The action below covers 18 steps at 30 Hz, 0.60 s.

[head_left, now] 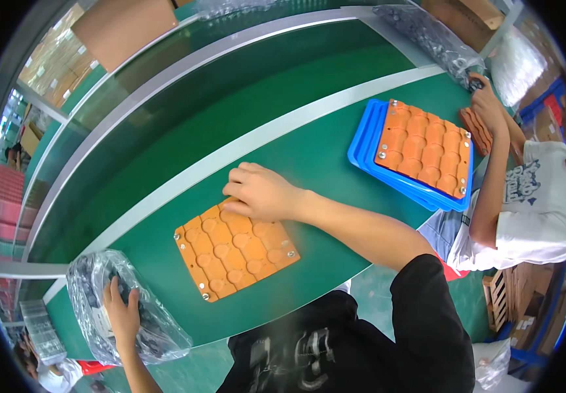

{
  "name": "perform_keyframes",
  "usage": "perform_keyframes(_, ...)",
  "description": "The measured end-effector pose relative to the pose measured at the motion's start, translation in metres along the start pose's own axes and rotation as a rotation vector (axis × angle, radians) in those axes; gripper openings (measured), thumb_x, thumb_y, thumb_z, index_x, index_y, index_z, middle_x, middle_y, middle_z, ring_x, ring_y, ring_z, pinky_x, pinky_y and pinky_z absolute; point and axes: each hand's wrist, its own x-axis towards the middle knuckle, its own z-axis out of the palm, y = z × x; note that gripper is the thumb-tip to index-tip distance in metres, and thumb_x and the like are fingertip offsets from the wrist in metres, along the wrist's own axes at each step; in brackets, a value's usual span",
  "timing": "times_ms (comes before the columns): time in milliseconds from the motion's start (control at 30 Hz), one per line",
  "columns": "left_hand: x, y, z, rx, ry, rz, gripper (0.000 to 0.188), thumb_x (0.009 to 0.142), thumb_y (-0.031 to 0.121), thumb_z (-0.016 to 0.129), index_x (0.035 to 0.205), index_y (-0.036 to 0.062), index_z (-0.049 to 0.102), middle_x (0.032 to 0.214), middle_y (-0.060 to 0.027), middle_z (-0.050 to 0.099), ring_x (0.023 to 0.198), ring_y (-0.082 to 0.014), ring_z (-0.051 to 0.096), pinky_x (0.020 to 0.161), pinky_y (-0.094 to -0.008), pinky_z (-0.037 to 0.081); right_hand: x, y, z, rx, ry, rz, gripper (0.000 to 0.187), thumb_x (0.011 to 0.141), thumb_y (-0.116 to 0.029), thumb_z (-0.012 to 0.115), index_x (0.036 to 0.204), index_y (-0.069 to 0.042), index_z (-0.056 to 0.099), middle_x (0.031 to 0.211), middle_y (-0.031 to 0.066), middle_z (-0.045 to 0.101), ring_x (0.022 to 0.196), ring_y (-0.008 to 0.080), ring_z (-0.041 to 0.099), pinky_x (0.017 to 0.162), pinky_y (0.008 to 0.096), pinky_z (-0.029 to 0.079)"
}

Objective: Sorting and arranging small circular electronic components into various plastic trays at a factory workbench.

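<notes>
An orange moulded plate with rows of round hollows and metal studs at its corners lies on the green bench. Over its far edge is my right hand, fingers curled and thumb low against the plate; whatever they hold, if anything, is hidden. At the left, my left hand rests in the mouth of a clear plastic bag full of dark parts. Its fingers are apart among the parts, with nothing visibly gripped.
On the right, a similar orange plate sits on stacked blue trays. A co-worker's hand reaches by another bag of dark parts, near more orange plates. A grey rail runs along the bench's far side.
</notes>
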Motion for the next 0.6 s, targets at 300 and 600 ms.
perform_keyframes(300,0.046,-0.034,0.041,0.174,0.074,0.070,0.058,0.102,0.026,0.053,0.150,-0.0043,0.039,0.149,-0.0331,0.041,0.141,-0.0505,0.034,0.118,-0.0538,0.026,-0.003,-0.006,-0.002,0.030,0.105,0.033,0.019,0.091,-0.024,0.071,0.087,-0.005,0.067,0.086,0.0091,0.059,0.089,0.0305,0.056,0.084,0.0407,0.047)
perform_keyframes(600,0.067,-0.012,0.029,0.231,0.020,-0.206,0.056,0.101,0.033,0.052,0.152,0.0132,0.044,0.149,-0.0334,0.042,0.140,-0.0515,0.035,0.108,-0.0663,0.033,-0.004,-0.007,-0.010,0.080,0.106,0.138,0.016,0.096,-0.017,0.065,0.089,-0.002,0.067,0.082,0.0092,0.062,0.083,0.0284,0.056,0.080,0.0385,0.048)
